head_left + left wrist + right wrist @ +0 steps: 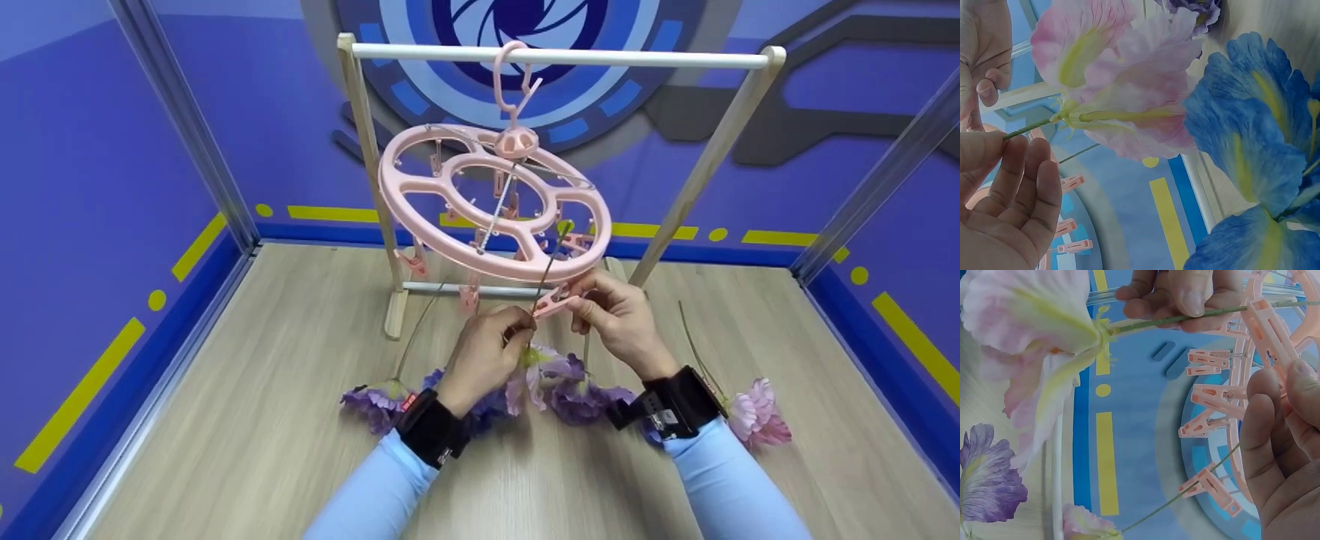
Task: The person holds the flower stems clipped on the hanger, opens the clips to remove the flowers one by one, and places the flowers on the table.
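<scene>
My left hand pinches the green stem of a pale pink artificial flower between thumb and fingertips. The bloom hangs down and the stem slants upward past the hanger's rim. My right hand pinches a pink clothespin at its handle end, just under the lower right rim of the round pink clothes hanger. In the right wrist view, the stem runs across the clothespin's tip. The hanger tilts down toward my hands.
A wooden stand with a white rod holds the hanger's hook. Several clothespins dangle from the rings. Purple flowers, a blue flower and a pink flower lie on the wooden table. Blue panels enclose it.
</scene>
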`<state>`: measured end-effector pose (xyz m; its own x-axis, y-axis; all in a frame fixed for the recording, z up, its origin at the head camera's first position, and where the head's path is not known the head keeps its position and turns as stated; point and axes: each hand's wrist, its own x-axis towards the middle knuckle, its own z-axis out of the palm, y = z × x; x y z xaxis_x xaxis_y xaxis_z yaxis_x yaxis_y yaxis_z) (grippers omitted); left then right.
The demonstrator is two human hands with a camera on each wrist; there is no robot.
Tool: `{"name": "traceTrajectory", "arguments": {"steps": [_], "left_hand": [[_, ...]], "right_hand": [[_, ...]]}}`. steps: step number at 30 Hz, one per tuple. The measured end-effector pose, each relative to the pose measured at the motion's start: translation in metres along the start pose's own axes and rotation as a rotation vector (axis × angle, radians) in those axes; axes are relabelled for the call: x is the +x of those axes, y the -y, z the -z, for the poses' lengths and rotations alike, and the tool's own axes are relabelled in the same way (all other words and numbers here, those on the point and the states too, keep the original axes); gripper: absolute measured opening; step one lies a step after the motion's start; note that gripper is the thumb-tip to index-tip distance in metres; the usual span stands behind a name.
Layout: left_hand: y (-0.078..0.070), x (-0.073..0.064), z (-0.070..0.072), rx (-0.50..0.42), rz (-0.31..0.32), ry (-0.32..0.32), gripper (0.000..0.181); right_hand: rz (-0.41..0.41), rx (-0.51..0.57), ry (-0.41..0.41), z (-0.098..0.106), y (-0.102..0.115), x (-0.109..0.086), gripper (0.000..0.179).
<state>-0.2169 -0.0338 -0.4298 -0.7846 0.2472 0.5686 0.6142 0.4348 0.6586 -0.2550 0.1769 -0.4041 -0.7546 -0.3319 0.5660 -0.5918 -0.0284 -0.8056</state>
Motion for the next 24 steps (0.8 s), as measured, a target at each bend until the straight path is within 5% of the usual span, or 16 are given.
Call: {"name": "traceTrajectory", "arguments": {"steps": [24], "left_hand": [[-0.0008,-0.0014,0.0036,0.064,-0.019,0.034,0.005]], "right_hand": [[0.04,-0.017,0.005,0.0068,0.0005,0.0027,0.013]]}}
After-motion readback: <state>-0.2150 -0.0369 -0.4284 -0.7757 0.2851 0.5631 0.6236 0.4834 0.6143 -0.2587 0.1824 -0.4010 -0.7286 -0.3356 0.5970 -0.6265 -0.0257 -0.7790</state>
